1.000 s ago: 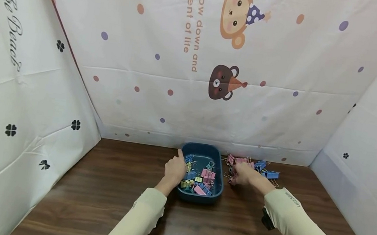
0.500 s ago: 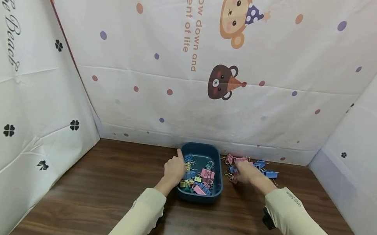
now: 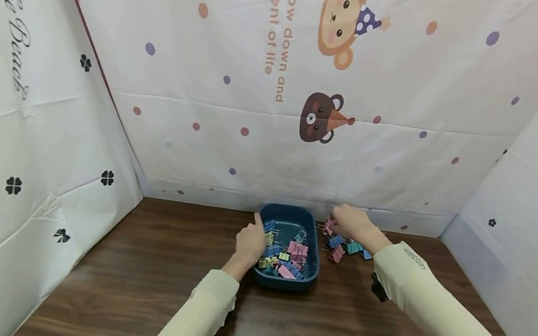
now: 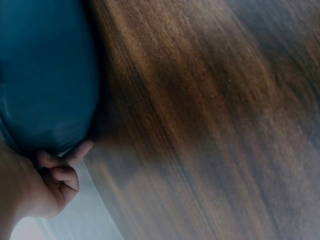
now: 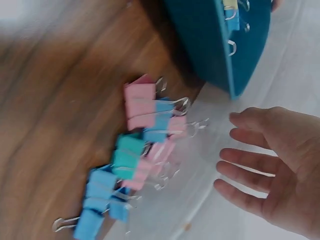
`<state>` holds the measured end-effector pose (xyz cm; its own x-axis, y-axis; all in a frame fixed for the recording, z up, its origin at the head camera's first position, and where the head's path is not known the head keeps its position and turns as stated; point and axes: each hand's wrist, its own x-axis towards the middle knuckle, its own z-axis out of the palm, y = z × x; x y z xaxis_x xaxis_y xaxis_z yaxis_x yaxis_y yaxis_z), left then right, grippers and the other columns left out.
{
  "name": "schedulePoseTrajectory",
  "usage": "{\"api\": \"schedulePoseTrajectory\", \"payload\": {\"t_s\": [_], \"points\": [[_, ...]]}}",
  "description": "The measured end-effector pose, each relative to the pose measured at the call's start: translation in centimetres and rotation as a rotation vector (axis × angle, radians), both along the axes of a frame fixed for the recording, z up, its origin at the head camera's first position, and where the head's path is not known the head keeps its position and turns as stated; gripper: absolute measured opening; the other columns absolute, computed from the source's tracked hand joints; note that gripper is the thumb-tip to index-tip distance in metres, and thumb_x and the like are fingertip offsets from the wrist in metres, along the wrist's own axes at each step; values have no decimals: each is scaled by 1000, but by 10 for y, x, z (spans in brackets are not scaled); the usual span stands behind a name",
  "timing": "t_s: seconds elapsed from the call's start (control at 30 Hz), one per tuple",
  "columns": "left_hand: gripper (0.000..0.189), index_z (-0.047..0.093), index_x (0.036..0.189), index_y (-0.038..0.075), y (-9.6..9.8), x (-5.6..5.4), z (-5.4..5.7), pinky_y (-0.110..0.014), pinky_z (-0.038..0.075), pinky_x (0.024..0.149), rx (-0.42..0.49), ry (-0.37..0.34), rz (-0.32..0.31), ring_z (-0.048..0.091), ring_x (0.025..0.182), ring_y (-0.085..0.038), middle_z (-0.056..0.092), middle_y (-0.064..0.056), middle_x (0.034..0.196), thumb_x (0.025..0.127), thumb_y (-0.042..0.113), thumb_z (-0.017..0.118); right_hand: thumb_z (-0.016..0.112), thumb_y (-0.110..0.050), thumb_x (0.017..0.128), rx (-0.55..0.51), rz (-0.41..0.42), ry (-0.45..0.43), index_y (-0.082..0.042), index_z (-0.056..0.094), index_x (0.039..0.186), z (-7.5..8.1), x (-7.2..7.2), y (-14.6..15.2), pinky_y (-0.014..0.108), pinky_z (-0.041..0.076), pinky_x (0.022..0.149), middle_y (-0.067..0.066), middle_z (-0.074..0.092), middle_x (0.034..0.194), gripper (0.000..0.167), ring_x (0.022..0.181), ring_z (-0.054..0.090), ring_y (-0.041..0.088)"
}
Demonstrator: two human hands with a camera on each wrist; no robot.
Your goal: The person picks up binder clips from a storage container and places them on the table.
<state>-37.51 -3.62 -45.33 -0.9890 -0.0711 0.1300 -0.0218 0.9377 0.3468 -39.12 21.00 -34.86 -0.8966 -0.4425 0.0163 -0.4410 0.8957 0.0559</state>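
Observation:
In the head view my left hand [image 3: 250, 241] holds the left rim of a dark teal plastic bin [image 3: 285, 285]. The left wrist view shows its fingers bent at the end of the bin wall [image 4: 50, 75]. Inside the bin lie several binder clips, among them a pink clip [image 3: 285, 271]. My right hand [image 3: 353, 223] hovers beyond a loose pile of clips to the bin's right. Its fingers are spread and hold nothing in the right wrist view. Pink clips [image 5: 140, 105], a green clip [image 5: 127, 155] and blue clips [image 5: 100, 185] make up that pile.
A brown wood-grain table [image 3: 280, 326] carries the bin and pile. White printed sheets hang behind, such as the back sheet [image 3: 250, 160], and at both sides. The back sheet meets the table just behind the bin. My right forearm covers the pile's right end in the head view.
My right hand has risen off the pile and moved toward the back sheet, uncovering the green clip and the blue clips near it. My left hand and the bin have stayed put.

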Motion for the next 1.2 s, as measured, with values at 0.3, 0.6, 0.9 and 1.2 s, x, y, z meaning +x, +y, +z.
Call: {"api": "schedulePoseTrajectory", "payload": {"t_s": [0.3, 0.6, 0.9, 1.2], "points": [[70, 36, 156, -1, -4, 1, 0, -37, 55, 55, -20, 13, 11, 59, 53, -21, 68, -14, 73, 98, 22, 68, 67, -14, 96, -36, 78, 19, -6, 75, 86, -11, -26, -72, 37, 57, 65, 10, 73, 85, 15, 70, 66, 20], [67, 38, 154, -2, -3, -2, -3, -36, 53, 51, -29, 41, -10, 56, 48, -21, 63, -12, 65, 98, 21, 66, 64, -14, 101, -27, 116, -214, -2, 70, 123, -35, -45, -127, 44, 56, 96, 16, 71, 121, 26, 110, 69, 30], [70, 34, 157, -1, 0, 0, -2, -31, 46, 45, -57, 18, -4, 48, 42, -17, 54, -7, 55, 99, 22, 66, 65, -13, 100, -40, 84, -311, -2, 62, 137, -51, -51, -144, 45, 51, 106, 18, 63, 140, 38, 129, 61, 33], [75, 35, 156, -1, -1, 2, 2, -32, 51, 48, -123, 16, -13, 55, 46, -19, 65, -10, 66, 97, 31, 69, 65, -8, 99, 18, 69, -296, -5, 69, 100, -55, -54, -147, 33, 43, 68, 11, 65, 90, 5, 75, 58, 19]]}}
